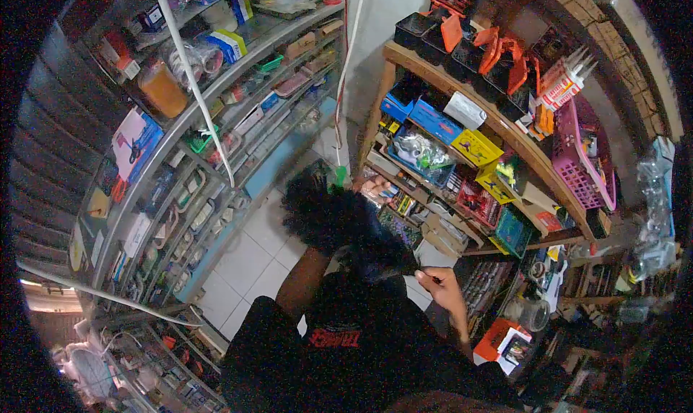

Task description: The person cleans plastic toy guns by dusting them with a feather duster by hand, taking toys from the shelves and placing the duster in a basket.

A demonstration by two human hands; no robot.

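Observation:
My right hand (442,289) is closed around the thin handle of a black feather duster, right of centre. The duster's fluffy dark feathers (346,222) stretch up and to the left across the middle of the view. Behind the feathers my left arm (303,283) reaches forward, its wrist hidden. Just past them the fingers of my left hand (375,188) show, apart, close to small packets on the wooden shelf (462,113). Whether they touch anything is hard to see. My black shirt with red lettering (336,338) fills the bottom centre.
Glass display shelves (245,52) full of small goods curve along the left. Black bins with orange lids (451,34) and a pink basket (577,164) stand on the right shelf top. Between the shelves lies a white tiled floor (249,258). A green item (338,176) is near a hanging cord.

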